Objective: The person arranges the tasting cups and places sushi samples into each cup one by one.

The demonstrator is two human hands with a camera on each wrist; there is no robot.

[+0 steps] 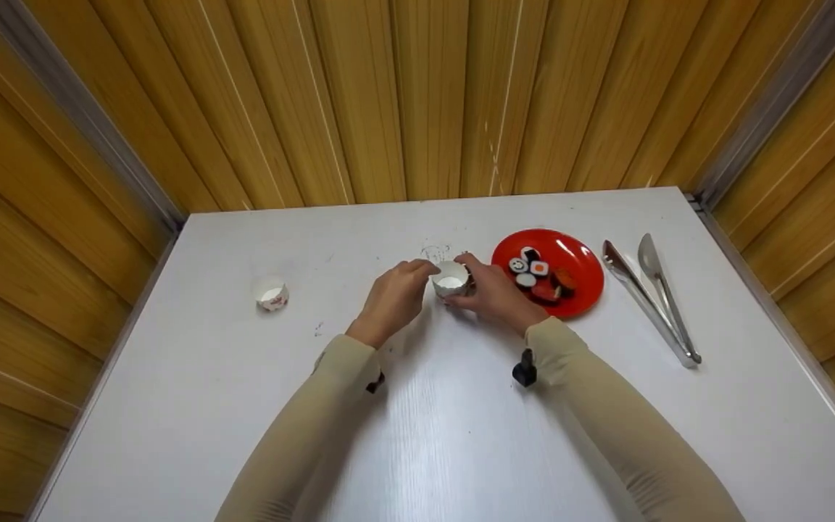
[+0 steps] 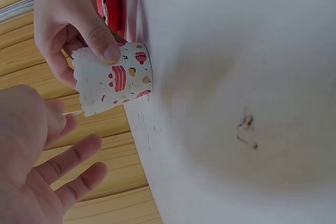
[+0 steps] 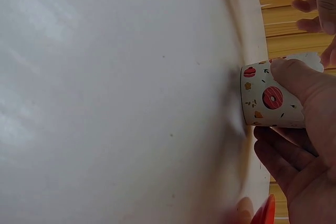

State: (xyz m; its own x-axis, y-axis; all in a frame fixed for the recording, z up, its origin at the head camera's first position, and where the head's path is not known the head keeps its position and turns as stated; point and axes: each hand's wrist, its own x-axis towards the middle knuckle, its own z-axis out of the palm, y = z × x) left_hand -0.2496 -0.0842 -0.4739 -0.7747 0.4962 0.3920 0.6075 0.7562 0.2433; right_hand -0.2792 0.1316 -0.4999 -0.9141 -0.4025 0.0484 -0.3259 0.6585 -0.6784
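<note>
A paper baking cup [image 1: 451, 280] with a scalloped rim and printed sweets stands near the middle of the white table. My right hand [image 1: 496, 291] grips it from the right, thumb on the near side of its wall [image 3: 273, 95]. At the rim's left side, my left hand [image 1: 397, 293] pinches a thin white edge between thumb and index finger, its other fingers loosely spread in the left wrist view. Whether that edge is the cup's own rim or another layer I cannot tell. A second paper baking cup [image 1: 271, 296] stands apart at the left.
Right of my hands lies a red plate [image 1: 586, 290] bearing several small sushi pieces [image 1: 539, 269]. Further right are metal tongs [image 1: 646, 301] and a long metal utensil [image 1: 660, 279] with a flat oval head. Wood-look panels [image 1: 359, 101] wall the table's back and sides.
</note>
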